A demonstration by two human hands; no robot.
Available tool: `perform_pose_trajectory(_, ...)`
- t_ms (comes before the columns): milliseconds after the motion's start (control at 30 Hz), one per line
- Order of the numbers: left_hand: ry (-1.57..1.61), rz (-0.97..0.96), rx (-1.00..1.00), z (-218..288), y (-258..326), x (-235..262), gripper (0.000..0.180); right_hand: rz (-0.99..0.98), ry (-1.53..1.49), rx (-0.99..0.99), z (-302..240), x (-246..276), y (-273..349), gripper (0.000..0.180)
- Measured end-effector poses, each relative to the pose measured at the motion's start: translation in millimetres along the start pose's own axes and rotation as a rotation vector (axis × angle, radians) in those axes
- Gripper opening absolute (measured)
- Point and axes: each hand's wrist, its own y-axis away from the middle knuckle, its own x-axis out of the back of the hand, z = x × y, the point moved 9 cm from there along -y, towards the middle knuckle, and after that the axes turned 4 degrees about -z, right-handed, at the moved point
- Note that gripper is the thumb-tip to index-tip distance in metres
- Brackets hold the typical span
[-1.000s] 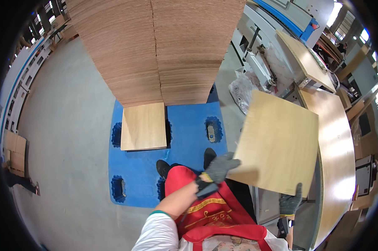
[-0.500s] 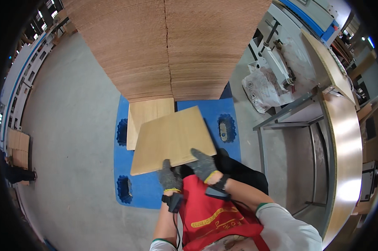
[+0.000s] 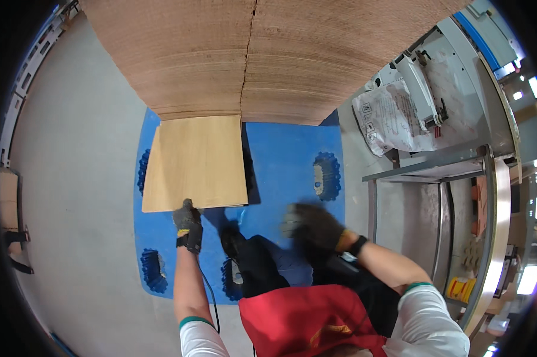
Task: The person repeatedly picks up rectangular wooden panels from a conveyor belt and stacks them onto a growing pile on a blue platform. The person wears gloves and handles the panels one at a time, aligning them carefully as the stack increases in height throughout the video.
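Note:
A flat, pale wooden board (image 3: 200, 160) lies at the foot of the tall stack, over the left part of the blue pallet (image 3: 286, 154). Another layer shows as a thin edge beneath its near right corner. My left hand (image 3: 188, 226), in a dark grey glove, grips the board's near edge with the thumb on top; the fingers underneath are hidden. Off to the right, apart from the board, my gloved right hand (image 3: 316, 227) is smeared by motion over the pallet. Nothing can be made out in it, and its fingers are too blurred to read.
A tall stack of brown boards (image 3: 292, 59) rises in front of me in two columns. On the right stands a metal-framed table (image 3: 499, 238), with a white sack (image 3: 393, 119) behind it. Dark-trousered legs (image 3: 259, 268) are over the pallet's near part.
The board, held in both hands and tilted, has moved left and forward to lie flat by the stack. My right hand has let go and swung right; my left keeps the near edge.

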Motion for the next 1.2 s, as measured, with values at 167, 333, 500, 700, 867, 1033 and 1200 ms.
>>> perform_pose_trajectory(167, 0.048, -0.106, -0.127, -43.0, -23.5, -32.8, 0.022, 0.499, -1.526, -0.762, 56.7, 78.9, 112.6, 0.039)
perform_pose_trajectory(333, 0.048, -0.2, -0.032, 12.8, -19.7, -24.0, 0.044, 0.935, -1.483, -0.874, 46.5, 136.6, 237.8, 0.041)
perform_pose_trajectory(500, 1.043, 0.017, 0.594, -64.2, 38.0, -81.0, 0.041, 1.283, -1.32, -0.7, 6.8, 238.7, 336.1, 0.043)
perform_pose_trajectory(700, 1.391, -0.45, 0.133, 110.2, 104.5, -35.1, 0.027, 0.578, 0.717, -1.066, -22.2, 426.4, 475.1, 0.057)
perform_pose_trajectory(867, 1.419, -0.555, 0.202, 244.3, 154.2, 83.8, 0.034, -0.98, 2.815, -0.659, 100.3, 469.0, 450.0, 0.064)
perform_pose_trajectory(1033, 1.41, -0.659, -0.032, 362.7, 199.1, 158.0, 0.037, -3.265, 2.364, 0.044, 105.5, 498.4, 453.4, 0.044)
perform_pose_trajectory(1200, 1.111, -0.737, -0.794, 512.7, 255.4, 162.6, 0.033, -3.177, 2.578, 0.538, 19.7, 407.1, 495.3, 0.039)
